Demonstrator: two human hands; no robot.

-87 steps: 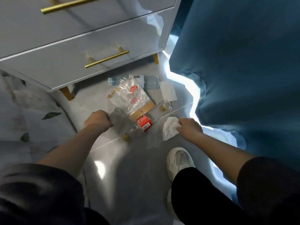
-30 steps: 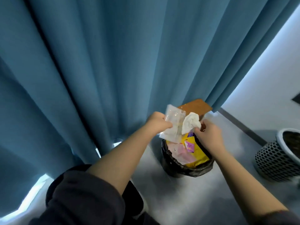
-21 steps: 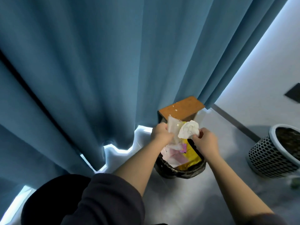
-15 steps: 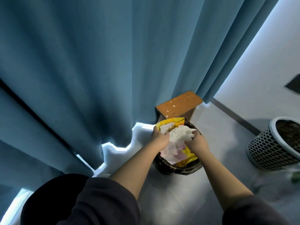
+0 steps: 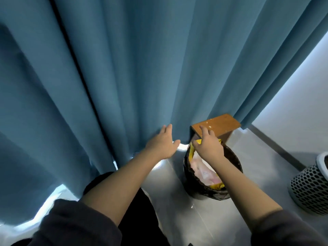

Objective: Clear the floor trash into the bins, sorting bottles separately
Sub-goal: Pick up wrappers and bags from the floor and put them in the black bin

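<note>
A round bin with a black liner (image 5: 236,162) stands on the grey floor by the curtain, filled with yellow, pink and white wrappers (image 5: 204,170). My right hand (image 5: 208,145) hovers over the bin's far rim, fingers spread, holding nothing. My left hand (image 5: 164,144) is to the left of the bin, open and empty, close to the curtain. No bottle is in view.
A blue curtain (image 5: 124,68) fills the left and top. A small wooden stool (image 5: 217,125) stands just behind the bin. A white perforated bin (image 5: 310,185) sits at the right edge. A white wall with a dark baseboard (image 5: 276,150) runs on the right.
Both hands carried a clear wrapper and a white tissue from the floor to the black-lined bin, pushed them in and let go. Both hands have now lifted away empty, the left moving leftward.
</note>
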